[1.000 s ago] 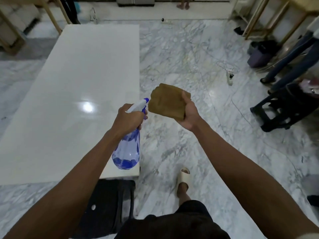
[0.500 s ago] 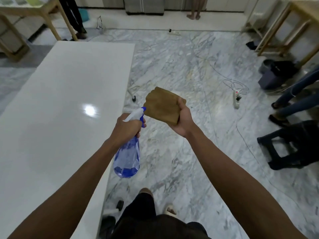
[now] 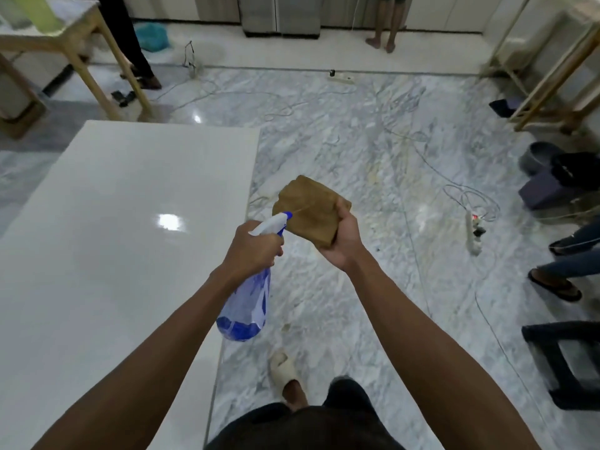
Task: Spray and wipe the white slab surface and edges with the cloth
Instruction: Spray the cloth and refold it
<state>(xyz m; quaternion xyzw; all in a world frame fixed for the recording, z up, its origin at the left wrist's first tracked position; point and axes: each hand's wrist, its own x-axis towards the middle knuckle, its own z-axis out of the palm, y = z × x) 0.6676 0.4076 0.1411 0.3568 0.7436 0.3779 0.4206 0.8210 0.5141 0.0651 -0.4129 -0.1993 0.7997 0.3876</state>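
Note:
The long white slab (image 3: 107, 228) fills the left side of the view, glossy, with a light glare on it. My left hand (image 3: 251, 250) grips the neck of a blue translucent spray bottle (image 3: 246, 303) with a white nozzle that points at the cloth. My right hand (image 3: 344, 241) holds a folded brown cloth (image 3: 308, 209) up in front of the nozzle. Both hands hover over the marble floor just right of the slab's right edge.
Marble floor (image 3: 373, 151) with loose cables and a power strip (image 3: 472, 232) to the right. A black stool (image 3: 565, 362) and seated people's feet (image 3: 555, 284) at the right edge. Wooden table legs (image 3: 107, 89) at back left, a wooden frame (image 3: 545, 92) at back right. Other persons stand at the back.
I have walked forward along the slab's right edge, so its near end left the view. Both hands keep their grip, and the cloth has come closer to the nozzle.

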